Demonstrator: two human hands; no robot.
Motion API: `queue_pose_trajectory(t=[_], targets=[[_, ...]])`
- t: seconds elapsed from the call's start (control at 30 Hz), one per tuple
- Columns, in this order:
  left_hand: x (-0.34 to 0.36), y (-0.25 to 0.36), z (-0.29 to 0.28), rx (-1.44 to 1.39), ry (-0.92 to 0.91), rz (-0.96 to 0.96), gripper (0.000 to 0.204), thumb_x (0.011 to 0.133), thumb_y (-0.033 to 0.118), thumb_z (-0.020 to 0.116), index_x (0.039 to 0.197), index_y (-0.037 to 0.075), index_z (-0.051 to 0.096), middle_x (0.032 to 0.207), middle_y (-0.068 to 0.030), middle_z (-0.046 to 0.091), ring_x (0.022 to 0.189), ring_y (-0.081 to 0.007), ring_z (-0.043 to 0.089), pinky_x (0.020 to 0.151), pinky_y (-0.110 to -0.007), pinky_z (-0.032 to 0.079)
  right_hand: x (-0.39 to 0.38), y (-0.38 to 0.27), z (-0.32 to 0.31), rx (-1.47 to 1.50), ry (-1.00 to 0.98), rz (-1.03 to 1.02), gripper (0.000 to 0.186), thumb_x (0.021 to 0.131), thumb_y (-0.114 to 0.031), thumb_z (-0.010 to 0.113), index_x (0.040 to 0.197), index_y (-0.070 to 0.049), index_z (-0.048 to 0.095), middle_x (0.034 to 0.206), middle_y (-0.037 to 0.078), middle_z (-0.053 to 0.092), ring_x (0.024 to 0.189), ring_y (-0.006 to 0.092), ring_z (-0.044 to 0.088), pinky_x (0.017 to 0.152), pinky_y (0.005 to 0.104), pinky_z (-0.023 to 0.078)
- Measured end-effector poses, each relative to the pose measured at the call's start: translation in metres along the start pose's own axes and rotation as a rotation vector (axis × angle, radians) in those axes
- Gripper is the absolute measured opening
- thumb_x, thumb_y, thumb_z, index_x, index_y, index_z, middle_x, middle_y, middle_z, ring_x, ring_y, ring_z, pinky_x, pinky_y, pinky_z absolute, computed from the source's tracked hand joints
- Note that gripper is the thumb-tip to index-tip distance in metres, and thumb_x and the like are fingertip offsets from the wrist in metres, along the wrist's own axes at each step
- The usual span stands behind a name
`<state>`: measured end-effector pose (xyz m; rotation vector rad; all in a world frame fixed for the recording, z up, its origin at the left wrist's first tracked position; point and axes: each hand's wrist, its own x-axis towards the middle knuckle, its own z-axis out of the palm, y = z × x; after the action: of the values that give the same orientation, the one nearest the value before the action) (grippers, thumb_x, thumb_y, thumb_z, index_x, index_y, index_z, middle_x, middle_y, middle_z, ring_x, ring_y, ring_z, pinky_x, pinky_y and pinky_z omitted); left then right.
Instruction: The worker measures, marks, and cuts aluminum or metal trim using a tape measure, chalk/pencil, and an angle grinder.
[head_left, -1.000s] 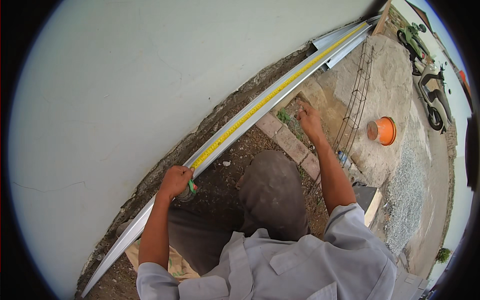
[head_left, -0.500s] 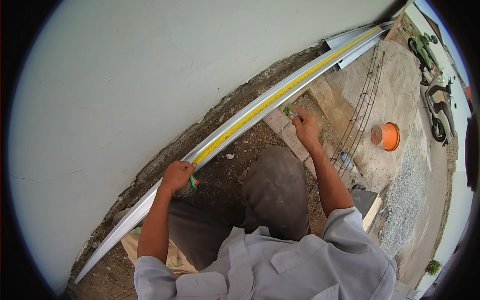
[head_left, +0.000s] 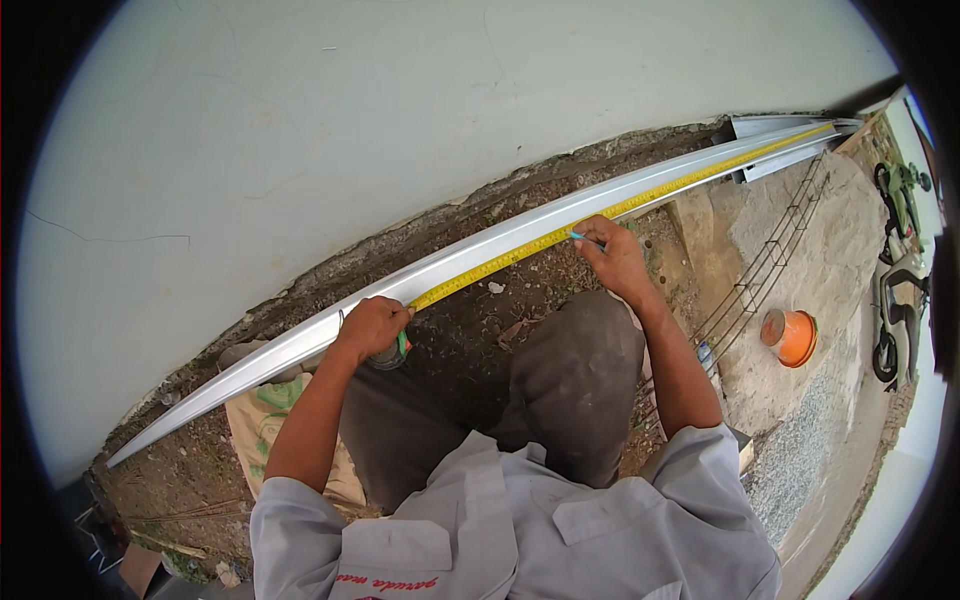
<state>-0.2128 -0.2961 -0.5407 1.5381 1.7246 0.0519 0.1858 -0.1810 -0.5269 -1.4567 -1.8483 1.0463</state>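
Note:
A long silvery metal profile (head_left: 560, 212) runs from the lower left to the far right along the wall's foot. Stretched along its near edge is a yellow tape measure blade (head_left: 490, 267). My left hand (head_left: 370, 328) is closed round the tape measure's case, its fingers against the profile; a dark and green part of the tape measure case (head_left: 400, 350) shows below them. A thin light-blue pen-like stick (head_left: 578, 236) is pinched in my right hand (head_left: 615, 262), its tip at the blade's near edge. The far end of the blade is too small to make out.
A pale wall (head_left: 330, 130) rises behind the profile. To the right lie a wire rebar frame (head_left: 765, 258), an orange bucket (head_left: 797, 340) and grey gravel (head_left: 790, 460). Parked scooters (head_left: 900, 310) stand farther off. A tan sack (head_left: 255, 430) lies at the left.
My right hand has come up to the blade with the blue stick. The blade now lies along the profile's near edge instead of its middle. The view has turned.

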Motion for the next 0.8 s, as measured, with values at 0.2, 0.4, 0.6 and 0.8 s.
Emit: queue_pose_trajectory(t=[0.2,0.4,0.6,0.8], targets=[[-0.006,-0.009,0.011,0.015,0.035,0.021,0.044,0.095,0.043,0.061,0.089,0.002,0.075,0.078,-0.0240,0.069,0.075,-0.0382,0.068,0.074,-0.044,0.053,0.001,0.002,0.015,-0.039,-0.064,-0.085,0.015,0.091,-0.008,0.068,0.103,0.000,0.067,0.090,0.011,0.074,0.082,0.0171,0.069,0.077,0.0323,0.053],[-0.010,-0.015,0.027,0.027,-0.025,-0.007,0.042,0.095,0.041,0.061,0.088,0.001,0.075,0.078,-0.0243,0.069,0.075,-0.0396,0.068,0.074,-0.045,0.053,-0.002,0.010,0.027,-0.057,-0.155,-0.092,0.014,0.089,-0.009,0.067,0.101,-0.002,0.068,0.092,0.017,0.074,0.087,0.0323,0.072,0.078,0.0389,0.055],[-0.015,-0.007,0.034,0.031,-0.022,-0.074,0.038,0.095,0.039,0.062,0.092,0.005,0.077,0.085,-0.0233,0.072,0.085,-0.0414,0.069,0.081,-0.048,0.055,0.003,0.020,0.043,-0.213,-0.135,-0.329,0.013,0.087,-0.008,0.068,0.100,-0.005,0.069,0.088,0.018,0.067,0.086,0.0405,0.065,0.077,0.0469,0.053],[-0.015,-0.006,0.039,0.081,0.073,-0.079,0.037,0.095,0.040,0.061,0.093,0.007,0.077,0.083,-0.0224,0.072,0.082,-0.0421,0.070,0.079,-0.049,0.055,0.008,0.026,0.054,-0.265,-0.180,-0.495,0.014,0.085,-0.010,0.072,0.099,-0.007,0.069,0.087,0.014,0.065,0.088,0.0354,0.063,0.082,0.0461,0.049]])
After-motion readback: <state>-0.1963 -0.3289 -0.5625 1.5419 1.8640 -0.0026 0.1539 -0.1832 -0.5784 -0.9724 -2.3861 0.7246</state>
